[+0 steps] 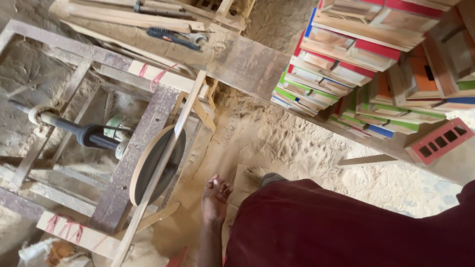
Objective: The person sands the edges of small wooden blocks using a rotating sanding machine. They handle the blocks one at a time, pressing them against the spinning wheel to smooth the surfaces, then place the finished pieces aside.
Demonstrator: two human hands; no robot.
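Note:
My left hand (215,197) hangs beside my dark red garment (336,227), fingers loosely extended and holding nothing. It is above the sawdust-covered floor (277,143), a little right of a round wooden disc (157,165) mounted on a dark shaft (81,131) in a rough wooden frame (126,168). A long thin wooden slat (170,148) leans across the disc's face. My right hand is out of view. Part of a foot (257,173) rests on a small board just beyond the hand.
A plank bench (247,62) runs across the top, carrying a blue-handled tool (173,37) and stacks of painted wooden pieces (356,64). A red perforated block (438,141) lies at the right. Red string binds the frame's joints (64,227).

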